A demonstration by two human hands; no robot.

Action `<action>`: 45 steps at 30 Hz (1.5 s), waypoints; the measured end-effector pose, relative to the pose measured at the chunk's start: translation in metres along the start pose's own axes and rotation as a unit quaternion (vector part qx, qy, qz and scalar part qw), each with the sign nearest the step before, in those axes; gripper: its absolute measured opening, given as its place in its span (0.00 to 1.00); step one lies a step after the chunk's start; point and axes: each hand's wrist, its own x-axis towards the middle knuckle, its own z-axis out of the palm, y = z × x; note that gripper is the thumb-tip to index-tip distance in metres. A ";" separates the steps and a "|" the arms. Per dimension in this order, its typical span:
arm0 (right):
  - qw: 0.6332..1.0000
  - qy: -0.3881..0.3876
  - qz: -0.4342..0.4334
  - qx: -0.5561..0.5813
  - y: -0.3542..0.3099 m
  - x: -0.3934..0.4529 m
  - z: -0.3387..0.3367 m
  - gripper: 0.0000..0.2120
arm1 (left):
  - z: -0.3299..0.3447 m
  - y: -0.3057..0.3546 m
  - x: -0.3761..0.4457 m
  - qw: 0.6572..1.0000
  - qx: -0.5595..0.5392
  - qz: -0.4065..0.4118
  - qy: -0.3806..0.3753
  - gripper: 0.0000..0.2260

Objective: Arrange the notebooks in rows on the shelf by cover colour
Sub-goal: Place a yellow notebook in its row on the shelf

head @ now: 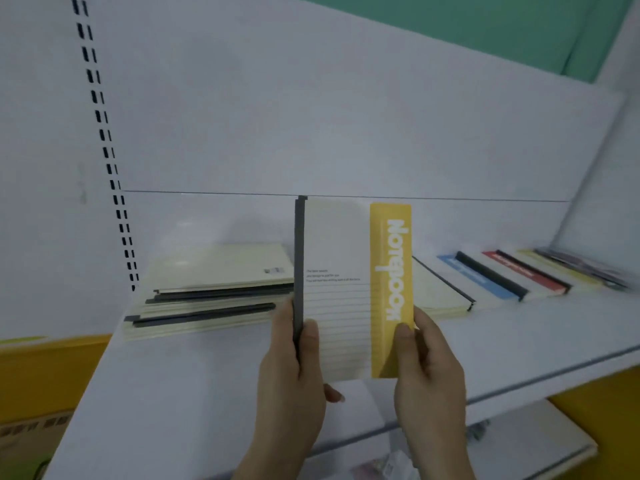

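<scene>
I hold a cream notebook with a yellow band and a dark grey spine (341, 292) upright above the white shelf (194, 368). My left hand (294, 368) grips its spine edge, thumb on the cover. My right hand (427, 368) pinches the yellow band's lower end. A stack of cream notebooks with grey spines (211, 289) lies at the shelf's left. To the right lie a cream notebook (436, 289), a blue-banded one (478, 277), a red-banded one (530, 271) and a yellow-banded one (568, 271) in an overlapping row.
A white back panel with a slotted upright (107, 157) rises behind the shelf. The shelf's front edge (540, 379) runs diagonally at right. Below it lies a lower shelf with blurred items (391, 462). Yellow surfaces and a cardboard box (31, 434) show at lower left.
</scene>
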 end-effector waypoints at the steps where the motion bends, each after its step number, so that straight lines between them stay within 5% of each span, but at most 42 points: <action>1: 1.000 -0.002 0.003 -0.010 0.007 0.002 -0.011 0.14 | 0.011 0.001 -0.003 1.000 0.002 0.000 -0.005 0.17; 7: 0.997 -0.007 -0.001 -0.076 0.045 0.027 -0.101 0.21 | 0.101 0.010 -0.029 0.999 0.014 0.021 -0.039 0.25; 19: 0.984 -0.005 -0.042 -0.176 0.126 0.109 -0.317 0.31 | 0.339 0.033 -0.074 0.998 -0.004 0.009 -0.063 0.23; 32: 0.948 -0.028 -0.068 -0.309 0.217 0.245 -0.421 0.40 | 0.536 -0.012 -0.013 0.985 0.012 0.034 -0.167 0.30; 39: 0.904 0.001 -0.122 -0.410 0.259 0.353 -0.459 0.37 | 0.622 -0.030 0.041 0.968 0.144 0.073 -0.194 0.37; 45: 0.883 -0.062 -0.225 -0.406 0.296 0.430 -0.477 0.34 | 0.648 -0.023 0.065 0.893 0.359 0.083 -0.261 0.52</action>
